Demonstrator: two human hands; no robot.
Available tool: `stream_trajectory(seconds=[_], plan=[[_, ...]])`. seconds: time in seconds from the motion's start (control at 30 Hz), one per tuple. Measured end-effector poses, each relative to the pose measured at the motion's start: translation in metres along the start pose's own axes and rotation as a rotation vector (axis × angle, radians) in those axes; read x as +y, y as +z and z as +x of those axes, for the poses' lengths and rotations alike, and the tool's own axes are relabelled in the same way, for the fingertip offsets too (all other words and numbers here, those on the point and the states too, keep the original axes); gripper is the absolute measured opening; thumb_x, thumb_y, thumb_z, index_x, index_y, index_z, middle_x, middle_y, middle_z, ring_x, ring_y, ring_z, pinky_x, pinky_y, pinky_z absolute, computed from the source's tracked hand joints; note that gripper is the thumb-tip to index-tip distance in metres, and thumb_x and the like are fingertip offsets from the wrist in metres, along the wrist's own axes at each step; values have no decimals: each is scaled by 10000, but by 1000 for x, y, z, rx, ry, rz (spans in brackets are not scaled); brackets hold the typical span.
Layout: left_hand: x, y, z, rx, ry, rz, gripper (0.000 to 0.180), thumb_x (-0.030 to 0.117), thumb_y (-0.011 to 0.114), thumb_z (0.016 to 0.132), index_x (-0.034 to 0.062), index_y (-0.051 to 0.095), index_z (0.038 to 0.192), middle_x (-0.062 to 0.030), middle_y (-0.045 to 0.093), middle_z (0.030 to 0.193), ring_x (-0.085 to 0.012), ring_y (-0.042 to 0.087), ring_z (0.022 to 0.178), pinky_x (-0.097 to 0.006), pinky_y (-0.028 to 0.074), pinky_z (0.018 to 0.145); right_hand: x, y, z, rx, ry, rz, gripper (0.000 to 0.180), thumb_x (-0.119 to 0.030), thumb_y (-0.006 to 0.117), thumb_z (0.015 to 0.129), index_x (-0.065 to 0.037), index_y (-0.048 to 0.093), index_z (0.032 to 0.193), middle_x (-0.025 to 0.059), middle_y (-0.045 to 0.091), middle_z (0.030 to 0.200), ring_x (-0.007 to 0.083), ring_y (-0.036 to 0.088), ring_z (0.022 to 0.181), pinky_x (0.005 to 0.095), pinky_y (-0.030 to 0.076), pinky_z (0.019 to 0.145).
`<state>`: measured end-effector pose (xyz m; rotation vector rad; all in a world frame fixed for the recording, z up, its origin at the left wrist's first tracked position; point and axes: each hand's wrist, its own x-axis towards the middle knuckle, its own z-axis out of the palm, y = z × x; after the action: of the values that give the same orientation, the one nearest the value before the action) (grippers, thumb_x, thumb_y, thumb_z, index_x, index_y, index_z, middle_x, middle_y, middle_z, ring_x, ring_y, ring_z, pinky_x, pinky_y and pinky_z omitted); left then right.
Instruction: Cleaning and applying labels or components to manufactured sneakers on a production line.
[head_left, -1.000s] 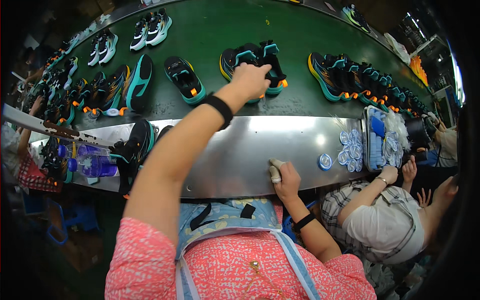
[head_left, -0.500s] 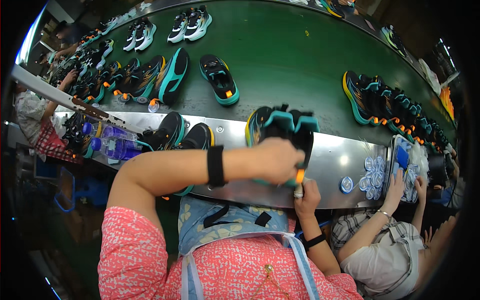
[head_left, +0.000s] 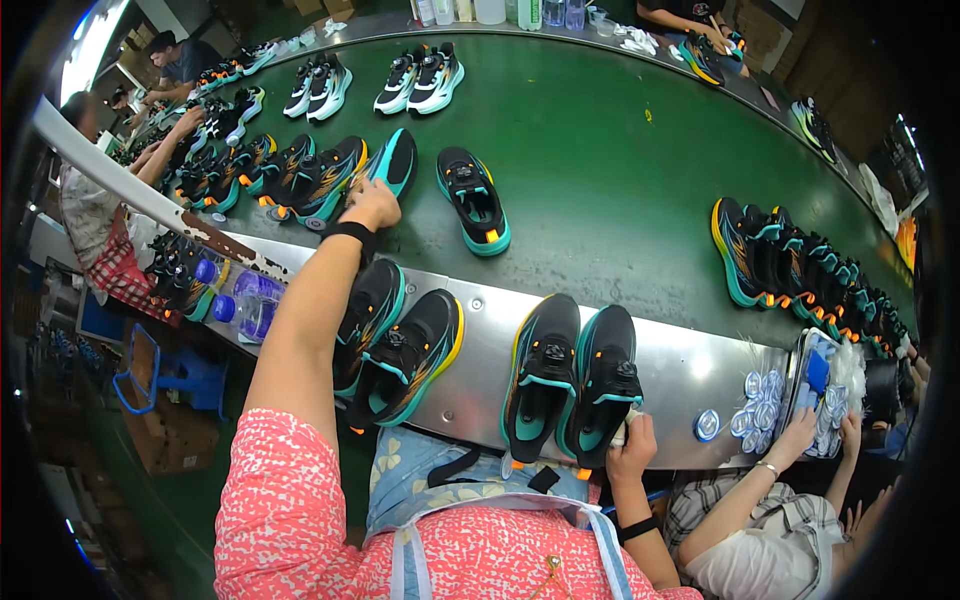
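Note:
My left hand (head_left: 373, 204) reaches far forward, its fingers closed round the heel end of a black sneaker (head_left: 394, 160) that leans on its side, turquoise sole showing. In front of me, a pair of black sneakers stands side by side on the metal ledge, toes pointing away: a left shoe (head_left: 541, 375) and a right shoe (head_left: 606, 375). Close by the right shoe's heel, my right hand (head_left: 632, 448) is closed with something small and whitish at its fingertips, too little visible to name. Another two sneakers (head_left: 408, 350) stand left, partly behind my left forearm.
A single sneaker (head_left: 472, 200) stands on the green table (head_left: 610, 190). Rows of sneakers line both sides. Purple-labelled bottles (head_left: 250, 305) lie at left, near a white pole (head_left: 130, 190). Round clear-and-blue discs (head_left: 762, 405) and a co-worker's hands (head_left: 797, 436) are at right.
My left hand has left the pair in front and moved forward and left to the leaning sneaker. That pair now stands upright on the ledge. The whole view has shifted.

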<state>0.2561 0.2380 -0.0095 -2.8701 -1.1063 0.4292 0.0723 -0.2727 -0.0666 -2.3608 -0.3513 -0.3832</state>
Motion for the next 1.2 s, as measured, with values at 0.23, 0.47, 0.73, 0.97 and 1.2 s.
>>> stream_trajectory(seconds=[0.23,0.47,0.73,0.97,1.2], plan=[[7,-50,-55,-342,502,-460,381,80,512,804,-54,617,1144,-229,641,1135,-357,668,901,-422,536,793,3,1,1,13,-37,-23,152,-92,622,801,-44,618,945,144,515,777,359,544,663,411,435,574],[41,-130,-223,-257,1436,-645,406,-79,443,787,5,636,1134,-139,666,1082,-267,647,968,-360,514,847,3,-12,6,-93,53,32,191,-48,612,819,-40,624,1010,156,581,862,354,596,782,381,482,679],[40,-125,-387,-1075,1891,-2077,331,180,558,954,-113,648,1079,-245,608,1128,-364,624,989,-384,505,856,-12,-30,13,-224,283,269,202,-103,563,923,-34,634,1100,136,649,940,233,636,857,325,490,771],[49,-133,-380,-1089,2178,-1857,275,148,641,898,-103,659,1011,-208,626,1030,-289,620,909,-359,489,809,-77,-69,-1,-163,158,334,369,-98,704,832,-42,621,1187,59,561,886,155,548,748,266,463,702],[46,-141,-389,-1131,2245,-1849,265,163,640,887,-78,660,996,-205,635,1032,-304,612,957,-403,474,834,-93,-74,-16,-326,-66,211,546,-181,775,774,-133,584,1283,138,473,1012,266,532,909,327,464,786]])
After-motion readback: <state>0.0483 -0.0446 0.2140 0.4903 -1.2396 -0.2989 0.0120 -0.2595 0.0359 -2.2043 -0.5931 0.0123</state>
